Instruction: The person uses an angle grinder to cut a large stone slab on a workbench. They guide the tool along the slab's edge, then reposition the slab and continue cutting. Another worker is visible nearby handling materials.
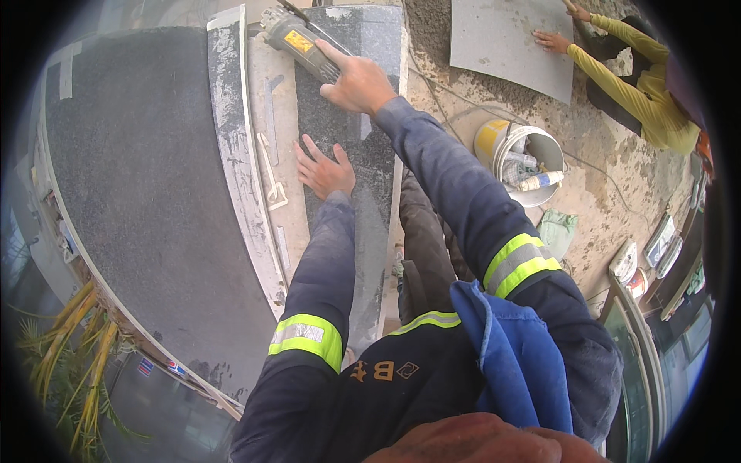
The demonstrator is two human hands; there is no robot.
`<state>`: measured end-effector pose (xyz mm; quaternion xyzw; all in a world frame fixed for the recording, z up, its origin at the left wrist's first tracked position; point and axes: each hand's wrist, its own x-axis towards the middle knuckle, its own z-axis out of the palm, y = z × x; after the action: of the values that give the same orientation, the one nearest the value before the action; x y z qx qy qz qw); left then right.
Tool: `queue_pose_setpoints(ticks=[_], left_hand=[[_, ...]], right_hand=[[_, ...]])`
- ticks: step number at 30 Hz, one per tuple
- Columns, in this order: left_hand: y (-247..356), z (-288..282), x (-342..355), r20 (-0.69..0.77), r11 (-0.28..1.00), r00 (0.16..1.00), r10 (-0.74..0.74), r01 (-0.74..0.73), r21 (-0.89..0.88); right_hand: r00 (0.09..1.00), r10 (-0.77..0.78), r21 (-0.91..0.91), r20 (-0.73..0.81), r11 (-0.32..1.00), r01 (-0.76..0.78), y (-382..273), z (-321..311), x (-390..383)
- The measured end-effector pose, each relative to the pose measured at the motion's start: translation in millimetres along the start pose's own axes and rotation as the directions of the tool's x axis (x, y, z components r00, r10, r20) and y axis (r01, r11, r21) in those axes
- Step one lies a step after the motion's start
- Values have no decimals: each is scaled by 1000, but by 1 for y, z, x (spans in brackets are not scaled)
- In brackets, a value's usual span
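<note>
A grey angle grinder [297, 45] with a yellow label lies at the far end of a dark speckled stone slab [372, 224]. My right hand [360, 83] is closed around the grinder's rear body, its index finger stretched along the casing. The grinder's front end and disc cannot be made out clearly. Nearer to me, my left hand [327, 171] rests flat at the slab's left edge, fingers spread and holding nothing. Just left of it a thin white tool with a rectangular end [275, 189] lies on the pale strip between the slabs.
A large dark slab [147, 170] with a pale-edged border [231, 116] spans the left. A white and yellow bucket [494, 147] holding tubes and bags stands right, near a cable [602, 174]. Far right, a person in yellow sleeves [617, 85] touches a grey panel [502, 54].
</note>
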<state>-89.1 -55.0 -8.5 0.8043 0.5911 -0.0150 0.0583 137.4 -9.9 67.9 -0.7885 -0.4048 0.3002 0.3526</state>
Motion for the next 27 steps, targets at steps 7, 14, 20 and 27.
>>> queue_pose_setpoints(ticks=[7, 14, 20, 27], left_hand=[[-4, 1, 0, -4, 1000, 1000, -16, 16, -18], [-3, -4, 3, 32, 1000, 999, -9, 10, -6], [0, -5, 1, 26, 999, 1000, -10, 11, -49], [-2, -1, -1, -24, 1000, 1000, 8, -9, -14]], right_hand=[[997, 52, -27, 53, 998, -50, -6, -5, -14], [999, 35, 8, -7, 999, -35, -7, -10, -28], [1000, 28, -11, 0, 1000, -28, -3, -6, -19], [1000, 7, 35, -22, 999, -6, -2, 1, -8]])
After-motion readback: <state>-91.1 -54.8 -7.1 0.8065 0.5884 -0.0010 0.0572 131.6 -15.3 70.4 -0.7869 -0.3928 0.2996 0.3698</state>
